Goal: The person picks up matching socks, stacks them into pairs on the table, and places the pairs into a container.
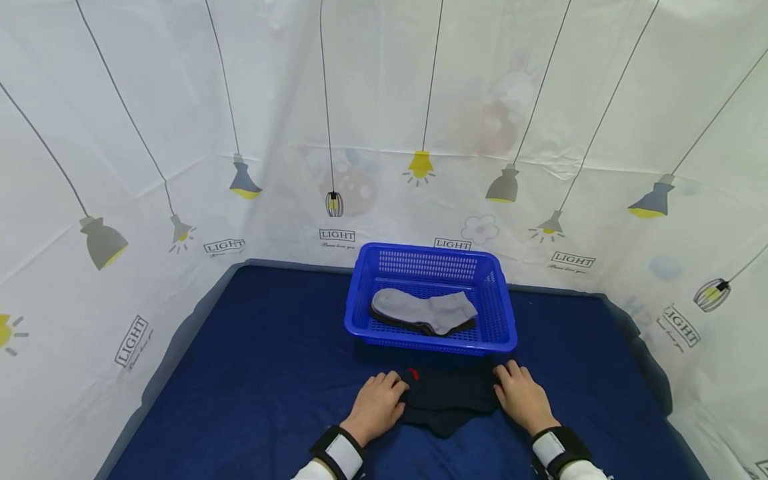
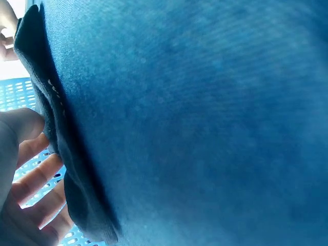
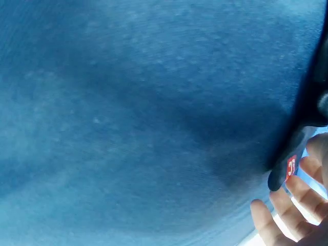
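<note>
A layered bundle of dark socks [image 1: 453, 390] lies on the blue cloth in front of the basket, with a small red mark near its left end. My left hand [image 1: 377, 405] pinches that left end. In the left wrist view, the thumb of the left hand [image 2: 25, 177] is on the near side of the dark fabric [image 2: 56, 110] and the fingers reach behind it. My right hand [image 1: 525, 398] pinches the opposite end. A red label shows on the sock [image 3: 291, 166] beside the fingertips of the right hand [image 3: 302, 205] in the right wrist view.
Just beyond the socks stands a blue plastic basket [image 1: 354, 320]. Inside it, a grey sock [image 1: 420, 308] lies over dark ones [image 1: 414, 327]. Dark blue cloth [image 1: 258, 367] covers the table, and a white lamp-printed curtain [image 1: 384, 100] hangs around its back and sides.
</note>
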